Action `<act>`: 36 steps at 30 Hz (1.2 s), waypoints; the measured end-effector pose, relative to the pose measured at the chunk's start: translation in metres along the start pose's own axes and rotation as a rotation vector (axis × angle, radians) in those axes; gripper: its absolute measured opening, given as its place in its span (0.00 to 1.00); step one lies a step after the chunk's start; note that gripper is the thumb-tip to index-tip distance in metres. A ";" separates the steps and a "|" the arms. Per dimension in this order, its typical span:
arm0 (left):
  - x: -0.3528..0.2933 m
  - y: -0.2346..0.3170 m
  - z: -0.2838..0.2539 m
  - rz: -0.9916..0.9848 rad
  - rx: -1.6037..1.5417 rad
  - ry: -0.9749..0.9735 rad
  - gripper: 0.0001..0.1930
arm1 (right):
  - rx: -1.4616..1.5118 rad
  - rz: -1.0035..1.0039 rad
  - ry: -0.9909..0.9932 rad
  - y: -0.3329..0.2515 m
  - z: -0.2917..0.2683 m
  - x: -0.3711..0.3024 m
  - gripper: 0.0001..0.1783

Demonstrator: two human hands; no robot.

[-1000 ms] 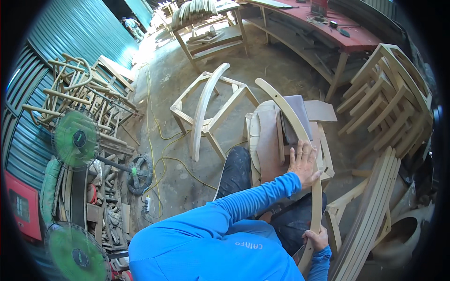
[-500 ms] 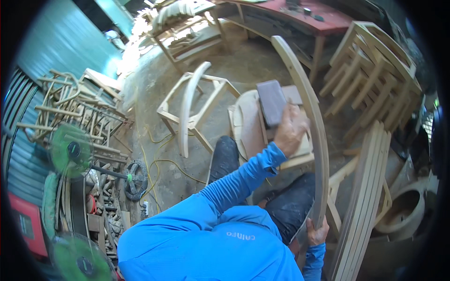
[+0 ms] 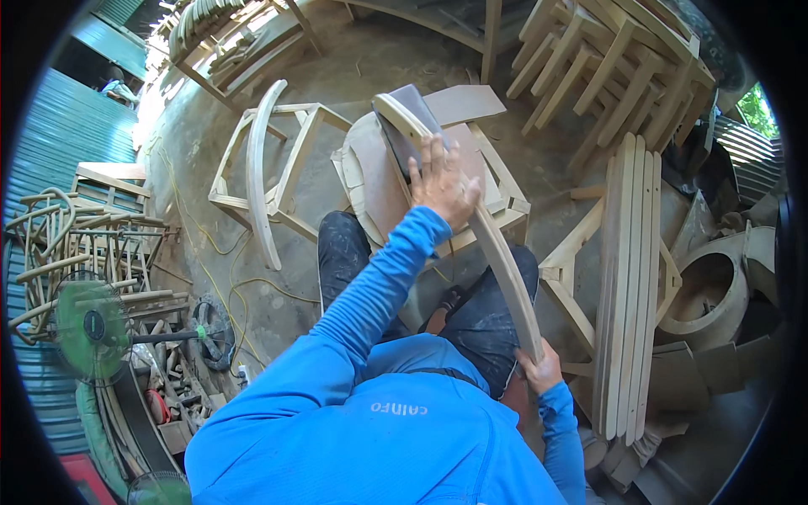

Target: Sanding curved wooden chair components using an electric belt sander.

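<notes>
A long curved wooden rail (image 3: 505,282) slants from the work stool in front of me to my right side. My right hand (image 3: 540,368) is closed around its near end. My left hand (image 3: 446,183) lies on top of the rail nearer its far end, fingers stretched out. Beneath that far end is a dark grey block (image 3: 425,99), partly hidden by the rail and my hand. Thin brown boards (image 3: 467,101) and a rounded pale wooden piece (image 3: 360,156) lie around it on the wooden frame (image 3: 515,202).
To the left, another curved rail (image 3: 259,181) leans on a wooden stool frame (image 3: 295,160). Long slats (image 3: 627,286) rest on a frame at my right. Stacked frames (image 3: 623,76) stand behind. A green fan (image 3: 93,324), a yellow cord (image 3: 240,290) and piled chair parts (image 3: 76,236) are leftward.
The rail has tipped down from a raised position, its far end now over the grey block. My left hand has moved from beside the block onto the rail. The view has shifted.
</notes>
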State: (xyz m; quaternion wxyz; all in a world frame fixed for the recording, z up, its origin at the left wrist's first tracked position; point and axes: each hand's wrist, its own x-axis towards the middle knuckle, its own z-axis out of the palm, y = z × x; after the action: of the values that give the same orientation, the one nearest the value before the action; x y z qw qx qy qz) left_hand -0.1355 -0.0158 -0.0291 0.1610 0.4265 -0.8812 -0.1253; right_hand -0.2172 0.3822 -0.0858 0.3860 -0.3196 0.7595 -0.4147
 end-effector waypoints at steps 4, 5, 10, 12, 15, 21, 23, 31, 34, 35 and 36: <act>0.072 -0.058 0.002 0.000 0.026 0.057 0.40 | -0.063 -0.004 0.006 -0.043 0.038 0.076 0.18; 0.100 -0.080 -0.006 -0.049 0.048 -0.002 0.41 | -0.137 -0.049 0.020 -0.051 0.050 0.104 0.20; 0.154 -0.131 -0.028 -0.338 -0.067 0.004 0.45 | -0.390 -0.119 0.044 -0.106 0.087 0.242 0.28; 0.152 -0.132 -0.028 -0.381 -0.151 0.102 0.46 | -0.499 -0.158 0.106 -0.140 0.097 0.277 0.28; 0.113 -0.103 -0.011 -0.290 -0.212 0.243 0.45 | -0.584 -0.107 0.119 -0.173 0.092 0.292 0.28; 0.082 -0.086 -0.034 -0.257 -0.103 0.230 0.44 | -0.674 -0.104 0.009 -0.126 0.056 0.214 0.21; 0.085 -0.088 -0.042 -0.248 -0.038 0.236 0.44 | -0.693 -0.083 0.006 -0.092 0.038 0.158 0.20; 0.062 -0.043 -0.023 -0.156 0.183 -0.096 0.45 | -0.636 -0.233 0.137 0.042 -0.004 -0.019 0.24; 0.046 -0.033 -0.010 -0.152 0.207 -0.195 0.46 | -0.702 -0.312 0.172 0.048 -0.024 -0.045 0.27; 0.041 -0.028 -0.009 -0.191 0.248 -0.215 0.45 | -0.728 -0.354 0.159 0.048 -0.030 -0.050 0.30; 0.037 -0.023 -0.009 -0.232 0.289 -0.235 0.45 | -0.728 -0.347 0.156 0.046 -0.035 -0.054 0.30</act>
State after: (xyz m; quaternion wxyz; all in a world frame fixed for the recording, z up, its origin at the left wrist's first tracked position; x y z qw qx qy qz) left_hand -0.1376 -0.0601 -0.0226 -0.0214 0.5260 -0.8478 -0.0641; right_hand -0.2279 0.4597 -0.0964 0.1135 -0.5263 0.8184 -0.2008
